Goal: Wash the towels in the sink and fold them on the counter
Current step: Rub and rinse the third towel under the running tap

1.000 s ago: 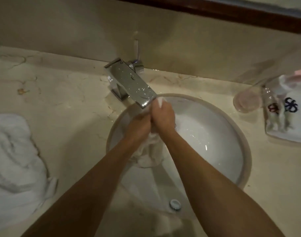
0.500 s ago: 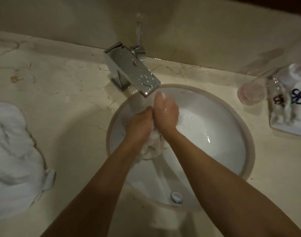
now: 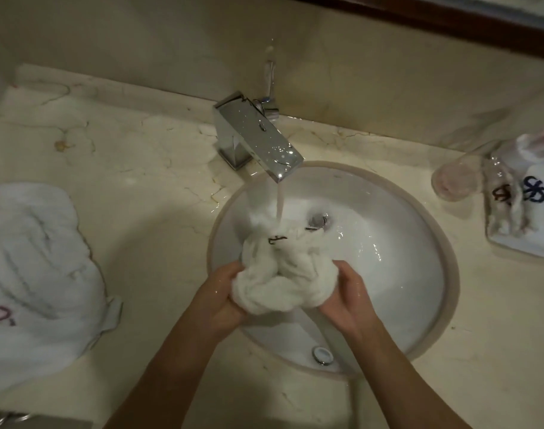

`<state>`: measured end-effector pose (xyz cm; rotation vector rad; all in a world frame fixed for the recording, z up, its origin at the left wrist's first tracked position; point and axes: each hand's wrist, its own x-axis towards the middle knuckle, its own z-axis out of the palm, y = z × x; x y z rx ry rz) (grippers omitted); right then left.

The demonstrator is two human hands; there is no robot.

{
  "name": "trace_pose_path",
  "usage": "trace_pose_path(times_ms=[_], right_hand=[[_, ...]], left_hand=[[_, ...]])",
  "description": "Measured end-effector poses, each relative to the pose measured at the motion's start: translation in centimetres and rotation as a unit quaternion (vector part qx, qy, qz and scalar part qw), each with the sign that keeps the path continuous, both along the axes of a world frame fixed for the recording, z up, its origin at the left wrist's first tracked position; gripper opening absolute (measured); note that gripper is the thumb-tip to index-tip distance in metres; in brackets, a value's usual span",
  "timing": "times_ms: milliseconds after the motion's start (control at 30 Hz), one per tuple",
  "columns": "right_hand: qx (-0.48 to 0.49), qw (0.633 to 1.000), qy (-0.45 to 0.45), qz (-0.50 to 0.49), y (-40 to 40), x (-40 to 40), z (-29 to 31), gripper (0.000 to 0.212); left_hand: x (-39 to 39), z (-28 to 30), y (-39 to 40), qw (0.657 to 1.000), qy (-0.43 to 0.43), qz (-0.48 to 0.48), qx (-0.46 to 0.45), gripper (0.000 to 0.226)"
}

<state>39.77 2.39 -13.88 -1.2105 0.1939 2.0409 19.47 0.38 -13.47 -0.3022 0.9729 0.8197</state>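
Note:
A small white towel [image 3: 283, 274], wet and bunched up, is held over the round white sink [image 3: 419, 274]. My left hand [image 3: 221, 292] grips its left side and my right hand [image 3: 348, 292] grips its right side. Water runs from the square chrome faucet [image 3: 255, 140] onto the towel's far end. Dark embroidery shows on the towel's upper folds. A larger white towel [image 3: 38, 267] lies crumpled on the marble counter [image 3: 147, 187] at the left.
A clear glass [image 3: 456, 181] lies at the right of the sink. Beside it a white tray [image 3: 512, 249] holds rolled towels with dark embroidered marks. The beige wall rises just behind the faucet. The sink's overflow hole [image 3: 321, 354] faces me on the near wall.
Both hands have pulled back from under the spout toward me and spread apart, opening the bunched towel between them. The water stream is now visible falling on the towel.

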Motion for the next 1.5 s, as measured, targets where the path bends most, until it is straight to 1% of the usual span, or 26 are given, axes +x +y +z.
trace_pose_path(times_ms=[33, 100, 167, 233, 300, 400, 433, 467, 533, 600, 667, 733, 767, 800, 867, 967, 1033, 1100, 1133, 1167, 1233, 1267, 1300, 1367, 1433, 1500], right_hand=[[-0.005, 0.999, 0.033, 0.003, -0.1, 0.4, -0.1, 0.050], [-0.004, 0.999, 0.017, 0.036, 0.6, 0.1, 0.3, 0.064], [0.005, 0.998, -0.013, 0.063, 2.0, -1.1, 1.6, 0.050], [0.057, 0.993, -0.071, 0.075, 3.0, -2.4, 3.5, 0.042], [0.136, 0.975, -0.147, 0.095, 3.9, -4.1, 5.7, 0.044], [0.238, 0.875, -0.394, 0.152, 6.2, -6.8, 5.4, 0.032], [0.239, 0.834, -0.472, 0.157, 7.2, -7.3, 4.3, 0.037], [0.211, 0.815, -0.518, 0.154, 8.2, -7.6, 3.3, 0.041], [0.155, 0.813, -0.537, 0.163, 9.2, -8.2, 1.6, 0.039], [0.195, 0.794, -0.526, 0.233, 8.6, -9.1, 0.8, 0.028], [0.255, 0.753, -0.529, 0.296, 8.2, -9.5, 0.4, 0.033], [0.224, 0.724, -0.581, 0.298, 9.9, -9.0, -0.8, 0.040], [0.192, 0.721, -0.595, 0.298, 11.1, -8.5, -1.1, 0.038], [0.175, 0.737, -0.586, 0.287, 11.8, -7.9, -1.3, 0.035], [0.180, 0.829, -0.482, 0.218, 11.5, -7.0, -0.9, 0.033], [0.112, 0.964, -0.219, 0.098, 7.8, -4.1, 0.2, 0.042], [0.092, 0.984, -0.145, 0.038, 4.8, -1.3, -0.3, 0.039], [0.091, 0.972, -0.214, 0.023, 2.2, -0.3, -1.6, 0.031], [0.137, 0.939, -0.310, 0.063, 1.5, -0.6, -2.4, 0.029], [0.212, 0.874, -0.416, 0.135, 0.9, -1.3, -3.5, 0.031], [0.364, 0.685, -0.571, 0.269, 0.0, -2.8, -6.5, 0.035], [0.392, 0.611, -0.612, 0.314, -0.1, -3.4, -7.7, 0.040], [0.392, 0.566, -0.643, 0.336, -0.1, -4.0, -8.8, 0.049], [0.377, 0.506, -0.693, 0.350, 0.5, -4.6, -10.8, 0.055], [0.389, 0.445, -0.724, 0.355, 1.3, -4.9, -12.3, 0.049], [0.395, 0.426, -0.735, 0.350, 2.7, -5.1, -13.1, 0.038]], left_hand=[[-0.4, 0.4, -0.2, 0.999, -0.050, 0.008, 0.007, 0.066], [-0.6, 0.4, 0.6, 0.997, -0.076, 0.016, 0.009, 0.063], [0.2, 0.5, 2.0, 0.998, -0.057, 0.011, 0.028, 0.063], [1.1, 0.3, 4.5, 0.997, 0.055, -0.023, 0.047, 0.065], [2.2, 0.1, 6.9, 0.971, 0.207, -0.100, 0.065, 0.063], [4.2, 0.3, 9.0, 0.898, 0.369, -0.207, 0.122, 0.052], [4.9, 0.7, 8.9, 0.859, 0.412, -0.253, 0.167, 0.049], [5.5, 0.8, 8.4, 0.833, 0.443, -0.269, 0.193, 0.052], [5.3, 0.8, 7.9, 0.841, 0.437, -0.257, 0.187, 0.058], [4.3, -0.2, 8.2, 0.864, 0.418, -0.232, 0.159, 0.050], [3.8, -0.8, 8.1, 0.884, 0.388, -0.208, 0.160, 0.043], [4.5, 0.0, 6.7, 0.856, 0.419, -0.231, 0.197, 0.043], [5.2, 0.3, 5.8, 0.826, 0.447, -0.260, 0.225, 0.043], [5.5, 0.2, 4.8, 0.797, 0.472, -0.284, 0.246, 0.043], [5.0, -0.1, 4.7, 0.763, 0.517, -0.310, 0.233, 0.039], [2.5, -1.1, 5.3, 0.800, 0.525, -0.246, 0.156, 0.033], [1.2, -1.1, 4.4, 0.826, 0.503, -0.214, 0.143, 0.036], [1.3, -0.8, 3.2, 0.826, 0.510, -0.186, 0.150, 0.039], [1.8, -1.2, 2.8, 0.803, 0.543, -0.191, 0.155, 0.041], [2.5, -1.8, 2.6, 0.761, 0.586, -0.222, 0.168, 0.043], [4.6, -2.9, 2.9, 0.615, 0.671, -0.366, 0.193, 0.048], [5.5, -3.8, 2.9, 0.550, 0.689, -0.421, 0.213, 0.060], [6.0, -4.7, 3.1, 0.494, 0.697, -0.467, 0.230, 0.070], [5.4, -7.4, 3.5, 0.401, 0.701, -0.531, 0.256, 0.071], [4.4, -9.8, 3.9, 0.345, 0.713, -0.539, 0.286, 0.060], [4.2, -11.4, 4.8, 0.306, 0.736, -0.520, 0.307, 0.051]])
